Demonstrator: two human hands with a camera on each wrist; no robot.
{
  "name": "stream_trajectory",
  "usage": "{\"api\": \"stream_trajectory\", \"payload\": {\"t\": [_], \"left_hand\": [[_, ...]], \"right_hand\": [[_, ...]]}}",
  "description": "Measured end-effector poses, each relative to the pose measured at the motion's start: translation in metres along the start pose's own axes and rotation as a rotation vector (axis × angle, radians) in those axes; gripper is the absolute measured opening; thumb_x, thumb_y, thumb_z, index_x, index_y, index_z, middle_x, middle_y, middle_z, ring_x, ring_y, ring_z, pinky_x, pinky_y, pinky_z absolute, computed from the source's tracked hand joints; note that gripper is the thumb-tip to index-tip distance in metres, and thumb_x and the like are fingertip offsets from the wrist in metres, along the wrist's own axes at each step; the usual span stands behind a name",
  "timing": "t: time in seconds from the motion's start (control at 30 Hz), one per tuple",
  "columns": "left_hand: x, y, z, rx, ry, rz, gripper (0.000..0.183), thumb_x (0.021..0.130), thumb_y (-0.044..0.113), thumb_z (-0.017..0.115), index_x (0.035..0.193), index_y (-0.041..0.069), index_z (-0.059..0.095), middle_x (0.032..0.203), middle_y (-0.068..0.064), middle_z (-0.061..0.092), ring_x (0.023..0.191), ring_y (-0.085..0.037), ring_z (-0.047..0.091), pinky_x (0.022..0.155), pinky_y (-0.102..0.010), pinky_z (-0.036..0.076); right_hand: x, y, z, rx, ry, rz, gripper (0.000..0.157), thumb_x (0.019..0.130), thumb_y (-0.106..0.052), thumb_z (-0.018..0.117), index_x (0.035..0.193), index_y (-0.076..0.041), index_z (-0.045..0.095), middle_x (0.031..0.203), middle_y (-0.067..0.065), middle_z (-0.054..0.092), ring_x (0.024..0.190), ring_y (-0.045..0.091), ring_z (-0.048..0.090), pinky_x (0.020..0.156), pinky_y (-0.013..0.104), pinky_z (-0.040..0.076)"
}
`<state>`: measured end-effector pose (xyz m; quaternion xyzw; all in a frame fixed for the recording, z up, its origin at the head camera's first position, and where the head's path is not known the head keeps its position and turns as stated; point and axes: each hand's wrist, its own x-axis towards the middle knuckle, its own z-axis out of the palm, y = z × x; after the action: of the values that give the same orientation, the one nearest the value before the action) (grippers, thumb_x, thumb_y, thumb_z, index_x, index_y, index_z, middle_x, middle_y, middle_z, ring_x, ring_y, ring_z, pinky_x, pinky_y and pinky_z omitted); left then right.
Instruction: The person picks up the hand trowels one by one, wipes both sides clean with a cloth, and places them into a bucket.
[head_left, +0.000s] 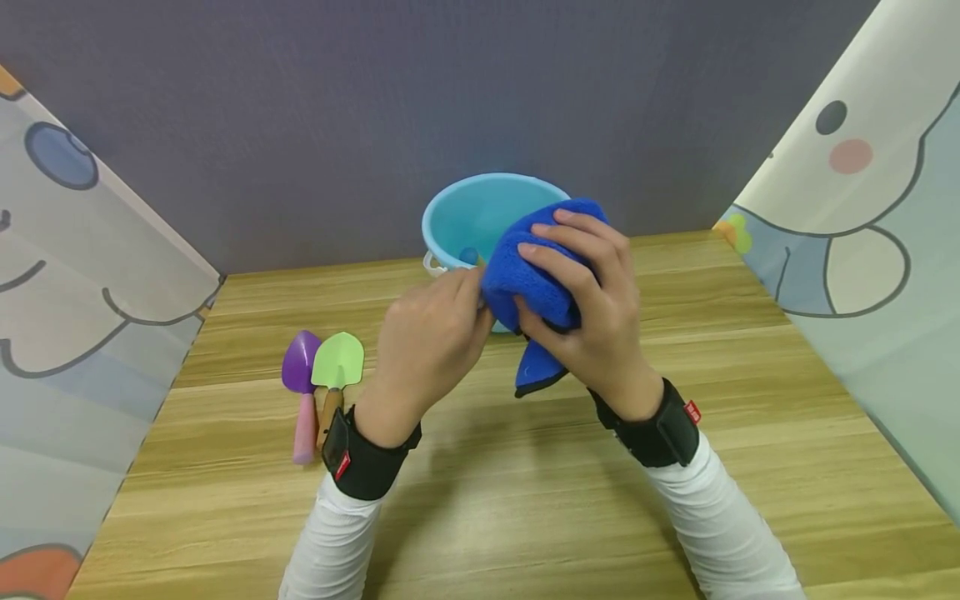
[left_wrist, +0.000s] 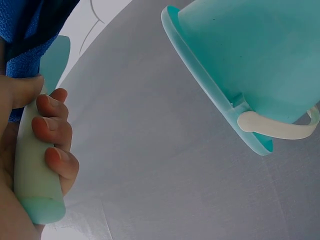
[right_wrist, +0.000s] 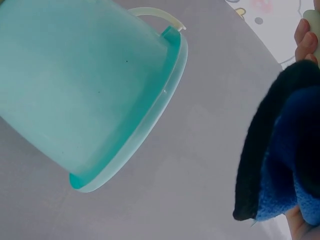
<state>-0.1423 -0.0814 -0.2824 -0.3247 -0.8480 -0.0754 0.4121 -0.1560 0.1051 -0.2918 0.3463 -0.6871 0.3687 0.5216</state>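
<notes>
My left hand (head_left: 429,346) grips a toy shovel by its pale handle (left_wrist: 37,165), which ends in a light green cap. Part of the shovel's teal blade (left_wrist: 56,60) shows beyond the thumb in the left wrist view; the cloth hides the rest. My right hand (head_left: 603,304) holds a bunched blue cloth (head_left: 517,271) with dark edging against the blade end, and a corner hangs below the palm. Both hands are close together, in front of a light blue bucket (head_left: 480,204) with a white handle (left_wrist: 280,127). Something small and blue (head_left: 468,255) shows inside the bucket.
On the wooden table (head_left: 480,533), left of my left hand, lie a purple shovel (head_left: 302,367) with a pink handle and a light green shovel (head_left: 339,362) with a brown handle. A grey panel (head_left: 315,125) stands behind the bucket, with cartoon-printed panels (head_left: 847,208) along both sides.
</notes>
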Motion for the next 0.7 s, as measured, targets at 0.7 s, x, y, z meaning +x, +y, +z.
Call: {"api": "stream_trajectory", "payload": {"t": [0.7], "left_hand": [[0.0018, 0.0007, -0.0022, -0.028, -0.017, -0.01, 0.027, 0.102, 0.028, 0.063, 0.114, 0.004, 0.068, 0.094, -0.007, 0.076, 0.074, -0.019, 0.073, 0.06, -0.033, 0.057]], "right_hand": [[0.0025, 0.0103, -0.0035, 0.016, 0.076, 0.062, 0.039, 0.094, -0.039, 0.071, 0.116, -0.007, 0.064, 0.123, 0.017, 0.065, 0.127, 0.035, 0.056, 0.113, 0.054, 0.04]]}}
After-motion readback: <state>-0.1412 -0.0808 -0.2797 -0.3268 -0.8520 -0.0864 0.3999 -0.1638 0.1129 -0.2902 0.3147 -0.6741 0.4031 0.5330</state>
